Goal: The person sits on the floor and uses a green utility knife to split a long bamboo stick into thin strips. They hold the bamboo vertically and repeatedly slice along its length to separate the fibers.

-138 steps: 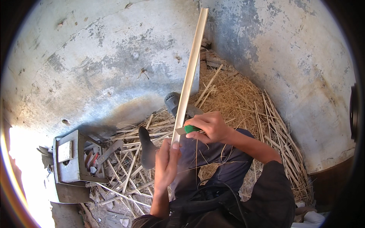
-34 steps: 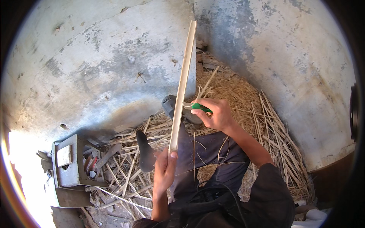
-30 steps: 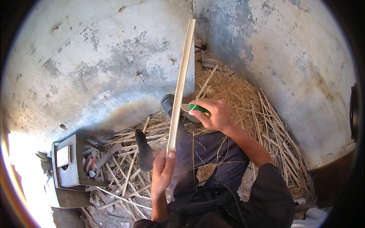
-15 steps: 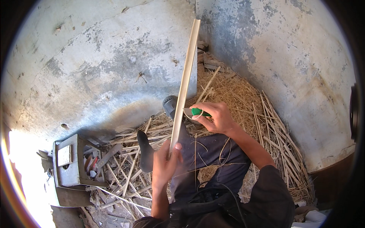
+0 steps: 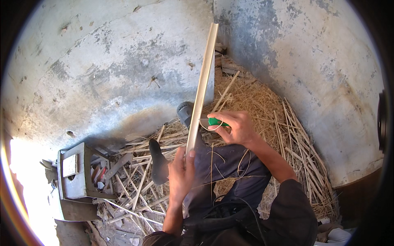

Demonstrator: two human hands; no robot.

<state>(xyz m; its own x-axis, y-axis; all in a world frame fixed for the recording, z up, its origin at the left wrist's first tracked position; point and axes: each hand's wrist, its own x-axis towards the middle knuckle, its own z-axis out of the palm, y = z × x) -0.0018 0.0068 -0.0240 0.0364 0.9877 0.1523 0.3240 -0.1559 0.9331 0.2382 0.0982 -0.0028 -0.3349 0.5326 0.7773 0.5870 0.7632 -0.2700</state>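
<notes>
My left hand (image 5: 180, 174) is closed around the lower end of a long, pale, channelled strip (image 5: 204, 78), split bamboo by its look. The strip slants up and slightly right, its far end in front of the wall corner. In my right hand (image 5: 241, 129) is a knife with a green handle (image 5: 214, 121), pinched between thumb and fingers. Its blade, seen nearly edge-on, meets the strip's right edge above my left hand. A thin curled shaving (image 5: 207, 129) loops below the blade toward my right thumb. Fine slivers (image 5: 212, 164) lie across my dark trousers (image 5: 246, 162).
Straw-like shavings (image 5: 254, 98) cover the floor ahead, with long pale sticks (image 5: 301, 151) piled along the right wall. More sticks (image 5: 139, 184) lie crisscrossed at left beside a worn box-like frame (image 5: 82, 172). Peeling walls (image 5: 115, 61) meet in front; my dark-socked foot (image 5: 156, 158) shows at left.
My left hand and the strip have shifted slightly up and right. The blade has turned more edge-on, and the curled shaving shows as a wider loop.
</notes>
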